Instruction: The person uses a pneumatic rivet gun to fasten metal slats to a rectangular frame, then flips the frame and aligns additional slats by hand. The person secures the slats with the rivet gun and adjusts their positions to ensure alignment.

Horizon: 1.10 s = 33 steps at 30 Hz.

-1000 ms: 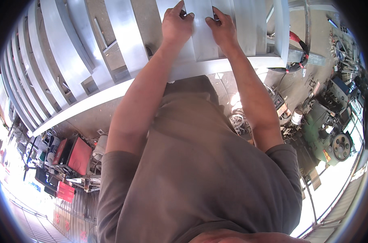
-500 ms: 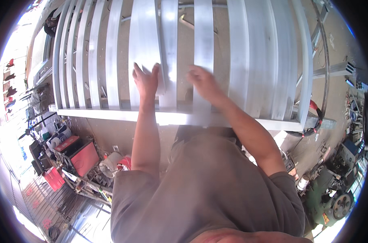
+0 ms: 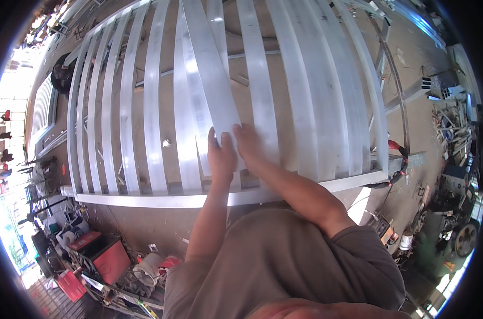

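A long flat metal slat [image 3: 208, 64] lies slantwise over the straight slats of a large silvery metal frame [image 3: 146, 200]. Its near end is between my hands. My left hand [image 3: 223, 158] holds it from the left and from below, its fingertips on the metal. From the right, my right hand [image 3: 249, 144] grips the edge close beside the left one. Part of the slat's near end is hidden behind my hands. Another slat [image 3: 187, 122] shows just left of the slanted one, running under it.
At lower left stand a red toolbox-like case [image 3: 107, 260] and a pale bucket [image 3: 148, 268]. Red-and-black cable [image 3: 398, 159] hangs at the frame's right corner. A green machine with a wheel [image 3: 464, 239] stands at far right. Metal bars [image 3: 409, 95] lie beyond the frame's right side.
Both hands have come together on the slat's near end; the right hand moved left to it. The slat has turned, its near end shifting right. The view has shifted too.
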Each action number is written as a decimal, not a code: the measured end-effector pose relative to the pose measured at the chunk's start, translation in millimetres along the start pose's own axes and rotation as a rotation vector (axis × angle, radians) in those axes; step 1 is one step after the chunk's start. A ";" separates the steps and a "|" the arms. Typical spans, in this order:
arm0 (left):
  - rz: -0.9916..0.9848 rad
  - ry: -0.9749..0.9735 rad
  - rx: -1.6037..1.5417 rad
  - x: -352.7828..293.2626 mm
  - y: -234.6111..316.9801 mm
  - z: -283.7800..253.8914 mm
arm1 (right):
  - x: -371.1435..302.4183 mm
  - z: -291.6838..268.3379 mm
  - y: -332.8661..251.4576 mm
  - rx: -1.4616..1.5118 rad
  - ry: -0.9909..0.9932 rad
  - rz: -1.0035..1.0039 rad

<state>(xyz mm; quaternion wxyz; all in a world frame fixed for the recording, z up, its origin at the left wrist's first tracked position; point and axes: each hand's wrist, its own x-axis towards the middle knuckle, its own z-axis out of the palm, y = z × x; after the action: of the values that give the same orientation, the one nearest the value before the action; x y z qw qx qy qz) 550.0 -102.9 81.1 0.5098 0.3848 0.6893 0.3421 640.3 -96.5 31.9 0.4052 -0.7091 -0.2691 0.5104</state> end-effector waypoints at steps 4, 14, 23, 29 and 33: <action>-0.142 -0.200 -0.125 -4.1 1.7 31.7 | -4.5 -61.2 22.9 -0.142 0.056 -0.120; -0.079 -0.192 -0.098 -22.3 -43.5 144.6 | -49.0 -161.0 73.7 -0.331 0.197 -0.020; -0.144 -0.235 -0.234 -31.0 -65.0 168.4 | -52.3 -179.0 88.2 -0.321 0.251 0.010; -0.088 -0.216 -0.220 -23.1 -64.4 174.5 | -44.6 -180.6 87.1 -0.318 0.236 -0.010; -0.108 -0.217 -0.189 -20.8 -65.4 174.0 | -40.3 -181.4 89.8 -0.329 0.233 -0.013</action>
<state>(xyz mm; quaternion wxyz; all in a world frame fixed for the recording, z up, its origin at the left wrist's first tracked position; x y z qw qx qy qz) 710.1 -138.2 -9.2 0.6331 0.3320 0.6145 0.3339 794.8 -230.3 3.4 0.3157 -0.8183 -0.3045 0.3715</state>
